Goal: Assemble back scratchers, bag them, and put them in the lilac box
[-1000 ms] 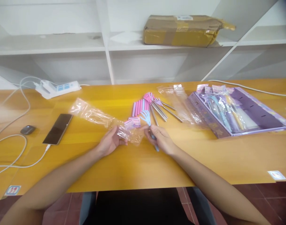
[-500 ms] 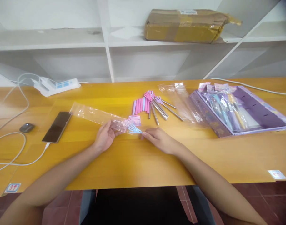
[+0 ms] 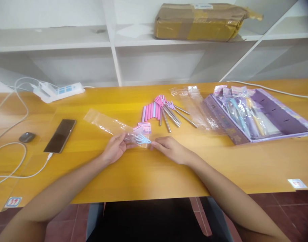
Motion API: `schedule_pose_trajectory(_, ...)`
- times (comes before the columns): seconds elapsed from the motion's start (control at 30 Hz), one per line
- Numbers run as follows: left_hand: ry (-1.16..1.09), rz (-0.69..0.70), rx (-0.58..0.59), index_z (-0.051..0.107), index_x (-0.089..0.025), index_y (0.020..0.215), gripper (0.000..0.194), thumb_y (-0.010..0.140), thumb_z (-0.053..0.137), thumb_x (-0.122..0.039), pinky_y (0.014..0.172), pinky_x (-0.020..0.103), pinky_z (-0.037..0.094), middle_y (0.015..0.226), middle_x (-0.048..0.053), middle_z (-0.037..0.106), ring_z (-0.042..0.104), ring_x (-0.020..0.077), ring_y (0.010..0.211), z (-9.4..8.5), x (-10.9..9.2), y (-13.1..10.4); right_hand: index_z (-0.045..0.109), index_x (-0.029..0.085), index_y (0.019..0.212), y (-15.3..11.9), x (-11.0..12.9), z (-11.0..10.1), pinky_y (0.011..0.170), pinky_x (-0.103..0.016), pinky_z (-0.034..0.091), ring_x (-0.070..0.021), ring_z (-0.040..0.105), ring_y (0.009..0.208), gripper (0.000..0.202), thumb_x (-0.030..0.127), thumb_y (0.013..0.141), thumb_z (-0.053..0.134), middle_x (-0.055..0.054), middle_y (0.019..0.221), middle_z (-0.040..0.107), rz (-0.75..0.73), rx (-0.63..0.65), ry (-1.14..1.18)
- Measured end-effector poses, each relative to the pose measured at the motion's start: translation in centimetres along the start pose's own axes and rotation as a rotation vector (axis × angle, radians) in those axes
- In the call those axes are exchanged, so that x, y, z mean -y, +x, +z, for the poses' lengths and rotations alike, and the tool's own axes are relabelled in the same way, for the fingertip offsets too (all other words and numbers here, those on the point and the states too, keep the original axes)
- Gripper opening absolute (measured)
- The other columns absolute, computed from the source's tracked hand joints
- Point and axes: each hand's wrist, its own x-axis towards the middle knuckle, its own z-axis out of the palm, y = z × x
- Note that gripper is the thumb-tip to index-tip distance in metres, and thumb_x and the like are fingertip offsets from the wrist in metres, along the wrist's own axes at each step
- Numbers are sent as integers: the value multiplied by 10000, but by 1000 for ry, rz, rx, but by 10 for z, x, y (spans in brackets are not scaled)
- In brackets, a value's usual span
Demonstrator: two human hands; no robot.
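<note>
My left hand (image 3: pixel 115 148) is closed around the clear plastic bag (image 3: pixel 105 123), which stretches up and left from the fingers. At the bag's right end lies a light blue back scratcher head (image 3: pixel 142 138), shaped like a small hand; whether it is fully inside the plastic I cannot tell. My right hand (image 3: pixel 170 149) pinches its narrow right end between thumb and finger. Pink cards (image 3: pixel 144 127) sit just behind the blue head. Beyond them are pink and lilac handle tubes (image 3: pixel 151 112) and back scratchers with pink heads (image 3: pixel 160 100) and metal rods (image 3: pixel 172 116).
More clear bags (image 3: pixel 198 109) lie beside a purple box (image 3: pixel 234 135) holding several wrapped items. On the left are a phone (image 3: pixel 60 136) with a cable, a small black case (image 3: pixel 27 137) and a power strip (image 3: pixel 64 93). A taped carton (image 3: pixel 199 23) rests on the shelf.
The bag's far end has shifted right and lies closer to my left hand. The blue head has moved slightly left, and a pink card shows more clearly behind it. The view has tilted slightly.
</note>
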Motion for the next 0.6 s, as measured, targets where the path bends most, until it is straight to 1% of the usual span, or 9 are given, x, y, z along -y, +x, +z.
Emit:
schedule_pose_trajectory(0.1,17,-35,77,820,-117,1146,400,934,817,-455,1009,505,642,1176,177,824,797,321,1087,1,1,-2,771,167,976,1,3,1,869,-334,505,-215,702,884,575,593,1121,412,-79,969,777,-24,9,-6)
schedule_pose_trajectory(0.2,59,-54,168,816,-127,1174,403,925,830,-443,1011,520,634,1164,177,823,803,329,1068,2,3,-4,752,165,976,2,5,4,825,-312,491,-192,675,844,503,547,1117,456,-68,958,765,-12,7,-4)
schedule_pose_trajectory(0.27,111,-61,216,826,-131,1136,369,905,855,-416,996,502,640,1140,166,827,808,317,1033,3,4,-5,736,165,1039,3,6,7,773,-289,478,-174,652,808,427,525,1098,513,-57,951,754,18,-20,16)
schedule_pose_trajectory(0.33,147,-56,223,830,-138,1115,349,873,888,-383,962,472,656,1107,151,833,811,299,998,4,5,-6,714,174,1162,2,5,9,712,-274,456,-162,620,756,386,518,1077,561,-42,920,738,28,-58,31)
schedule_pose_trajectory(0.4,141,-33,172,831,-151,1100,339,846,911,-361,912,440,674,1073,129,839,812,277,958,4,5,-6,691,188,1255,2,4,9,679,-272,437,-160,586,715,404,527,1067,577,-31,881,720,15,-88,20)
schedule_pose_trajectory(0.47,107,19,77,830,-156,1042,302,831,921,-353,881,417,683,1043,106,841,810,259,934,3,3,-4,703,199,1249,1,3,7,695,-277,441,-167,582,719,410,543,1066,575,-34,878,716,5,-105,0)
schedule_pose_trajectory(0.6,26,122,-90,812,-157,913,252,828,920,-369,870,388,689,956,77,840,807,238,915,-2,-2,4,737,193,1031,0,-1,0,745,-286,450,-182,601,757,437,568,1087,521,-52,882,715,5,-106,-75)
